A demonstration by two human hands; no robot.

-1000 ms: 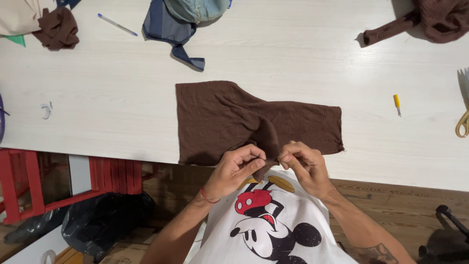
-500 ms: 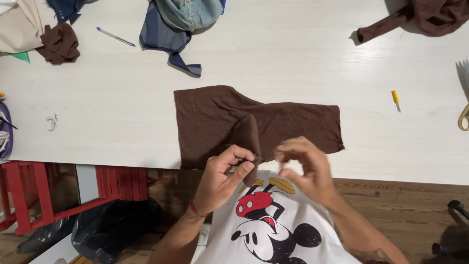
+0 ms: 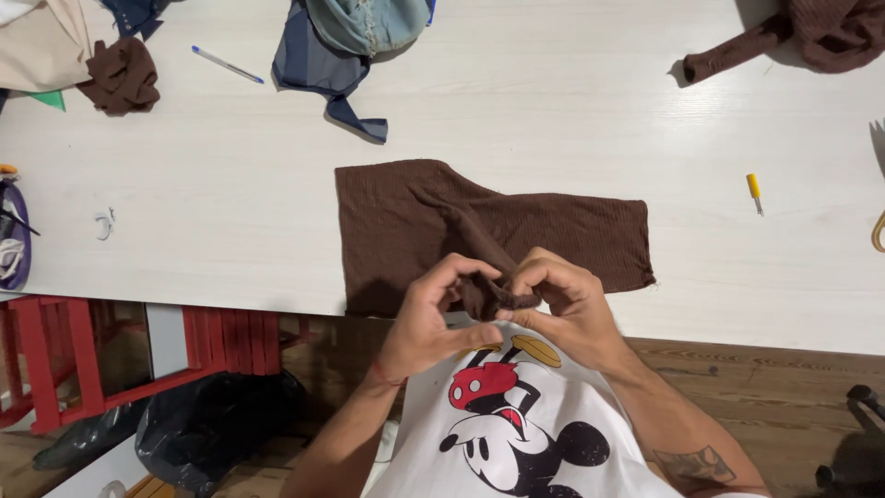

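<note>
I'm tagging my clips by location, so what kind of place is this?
Probably a home sewing or craft workspace. Both hands, left hand and right hand, pinch a brown cloth on a white table strewn with fabric scraps and a pen.

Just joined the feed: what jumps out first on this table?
Both hands meet at the near table edge: the left hand and right hand pinch a bunched fold of the brown ribbed cloth, which lies flat mid-table. Further back sit a blue denim heap and a blue pen; a small yellow-handled tool lies to the right.
</note>
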